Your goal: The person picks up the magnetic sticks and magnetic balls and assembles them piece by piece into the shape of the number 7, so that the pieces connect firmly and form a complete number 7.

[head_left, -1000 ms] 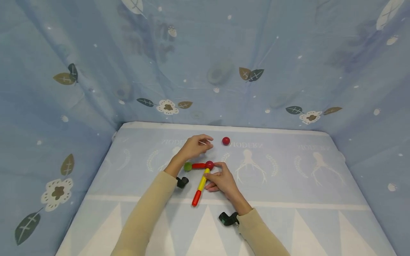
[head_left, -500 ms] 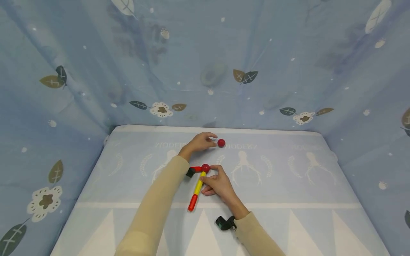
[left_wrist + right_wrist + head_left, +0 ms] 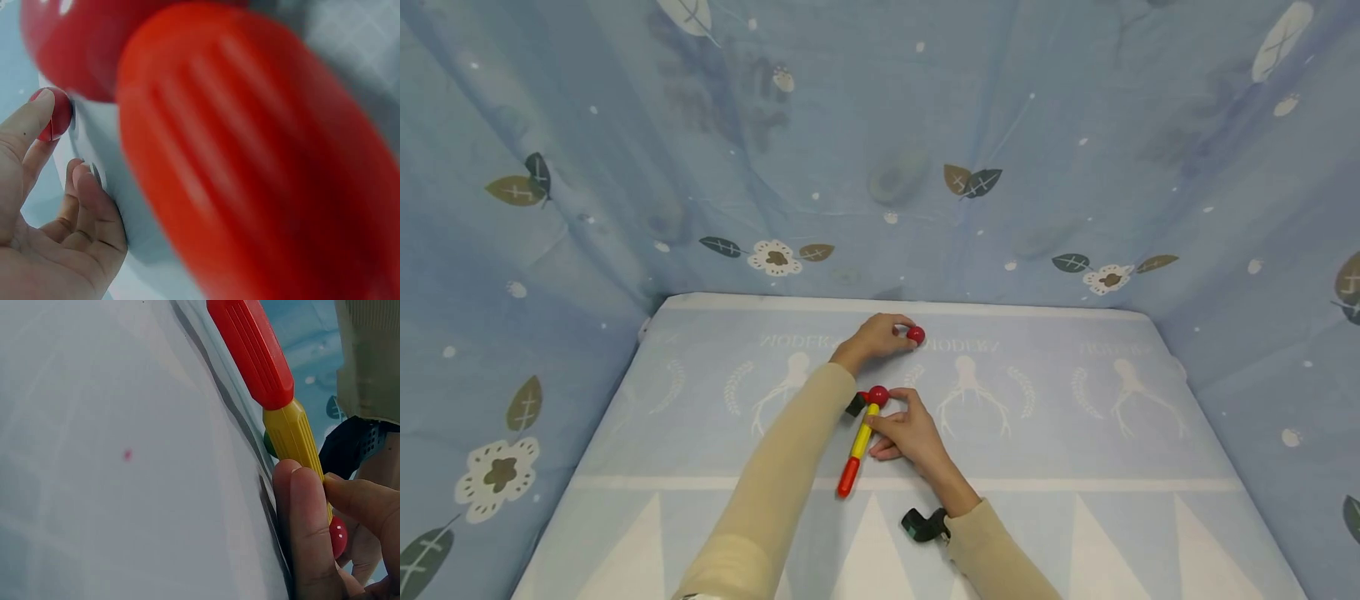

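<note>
My left hand (image 3: 880, 335) pinches a loose red ball (image 3: 916, 335) between thumb and forefinger near the back of the table; its other fingers curl loosely in the left wrist view. Nearer to me, my right hand (image 3: 912, 429) holds a yellow rod (image 3: 294, 434) between thumb and fingers. A red rod (image 3: 847, 477) continues its near end. At the far end sits a second red ball (image 3: 878, 396), touched by the right forefinger. Another red rod (image 3: 237, 156) leaves that ball toward the left, mostly behind the left wrist. A green ball (image 3: 269, 444) shows partly behind the yellow rod.
The pieces lie on a table with a pale blue and white patterned cover (image 3: 1037, 500). Blue patterned curtains (image 3: 880, 150) rise behind it and at both sides. A black wrist camera (image 3: 925, 525) sits by the right sleeve, another (image 3: 854, 405) under the left forearm.
My left hand has reached right to the loose red ball and taken it between thumb and forefinger. Its forearm now covers the green ball in the head view. My right hand keeps its hold.
</note>
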